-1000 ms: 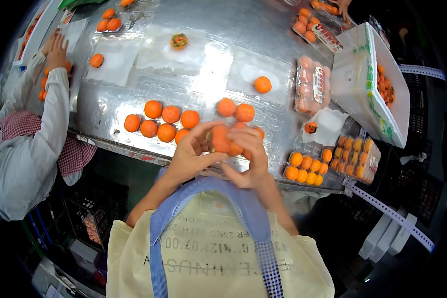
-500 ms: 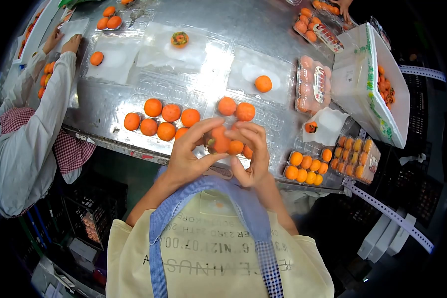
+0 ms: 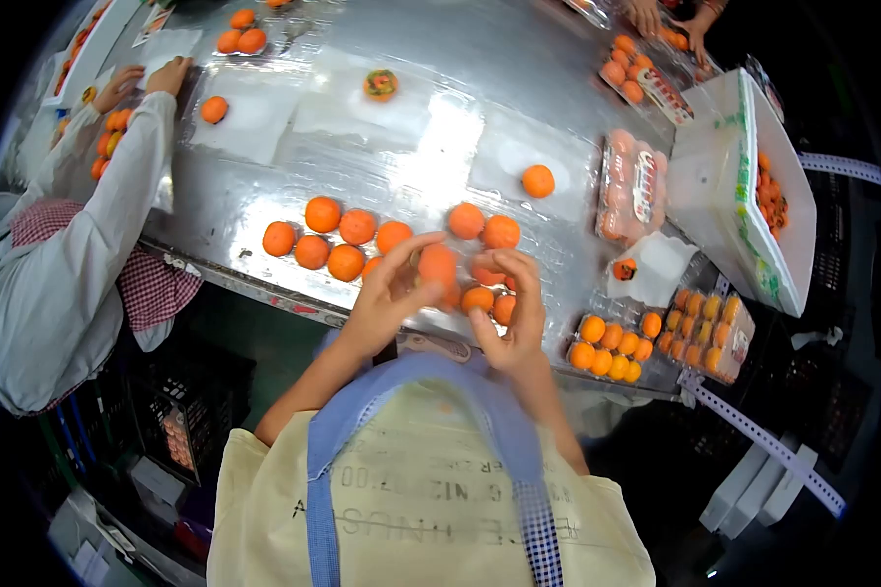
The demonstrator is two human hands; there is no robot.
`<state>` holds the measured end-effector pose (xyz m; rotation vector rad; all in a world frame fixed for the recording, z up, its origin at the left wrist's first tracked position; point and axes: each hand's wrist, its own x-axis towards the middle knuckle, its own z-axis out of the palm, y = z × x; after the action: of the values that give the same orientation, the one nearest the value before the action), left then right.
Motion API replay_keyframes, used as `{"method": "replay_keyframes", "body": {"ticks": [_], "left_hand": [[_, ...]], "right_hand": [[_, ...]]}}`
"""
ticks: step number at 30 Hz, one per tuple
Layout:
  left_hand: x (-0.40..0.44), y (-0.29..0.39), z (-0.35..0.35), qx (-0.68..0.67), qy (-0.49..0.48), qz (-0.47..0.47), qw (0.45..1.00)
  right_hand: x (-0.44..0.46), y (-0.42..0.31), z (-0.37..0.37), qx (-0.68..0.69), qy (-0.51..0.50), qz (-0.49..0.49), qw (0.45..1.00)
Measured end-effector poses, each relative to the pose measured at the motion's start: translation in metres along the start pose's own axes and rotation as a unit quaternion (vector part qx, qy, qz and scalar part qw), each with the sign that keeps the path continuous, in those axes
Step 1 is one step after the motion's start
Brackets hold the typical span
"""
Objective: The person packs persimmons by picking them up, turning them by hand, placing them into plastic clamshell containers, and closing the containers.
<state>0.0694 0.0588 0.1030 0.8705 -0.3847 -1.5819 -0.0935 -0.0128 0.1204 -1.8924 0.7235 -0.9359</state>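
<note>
In the middle of the head view, my left hand (image 3: 387, 298) curls its thumb and fingers around an orange persimmon (image 3: 438, 264). My right hand (image 3: 514, 318) is just to the right, fingers and thumb apart, its fingertips over persimmons in a clear plastic tray. Two persimmons at the back of that tray, one of them the far-right persimmon (image 3: 501, 232), show beyond my hands. Left of my hands is another group of several persimmons (image 3: 346, 262) in a clear tray. The fruit beneath my fingers is partly hidden and slightly blurred.
Single persimmons, such as one (image 3: 537, 181), rest on plastic trays across the metal table (image 3: 235, 191). To the right stand a labelled pack (image 3: 628, 186), a white foam box (image 3: 710, 147) and a filled tray (image 3: 612, 347). A co-worker's sleeve (image 3: 142, 166) is at left; another person's hands (image 3: 695, 34) are top right.
My hands have moved apart, and the persimmon stays with my left hand. Its green calyx, visible before, no longer shows. The whole view has shifted slightly.
</note>
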Motion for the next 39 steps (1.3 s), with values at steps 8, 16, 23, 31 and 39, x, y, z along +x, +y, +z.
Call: {"method": "replay_keyframes", "body": {"ticks": [8,16,23,31,39], "left_hand": [[0.001,-0.008,-0.03,-0.28,-0.063,-0.114,0.951],[0.001,-0.006,-0.026,-0.171,-0.012,-0.107,0.979],[0.001,-0.011,-0.029,-0.018,0.065,-0.056,0.996],[-0.001,-0.012,-0.036,0.006,0.051,-0.002,0.999],[-0.004,-0.005,-0.042,0.005,-0.025,0.055,0.998]], "right_hand": [[0.013,0.001,0.015,-0.074,-0.085,0.023,0.993],[0.026,0.0,0.031,-0.154,-0.154,-0.024,0.976],[0.026,0.002,0.034,-0.196,-0.107,-0.012,0.975],[0.026,0.004,0.039,-0.175,-0.097,-0.016,0.98],[0.027,-0.001,0.039,-0.155,-0.109,-0.03,0.981]]}}
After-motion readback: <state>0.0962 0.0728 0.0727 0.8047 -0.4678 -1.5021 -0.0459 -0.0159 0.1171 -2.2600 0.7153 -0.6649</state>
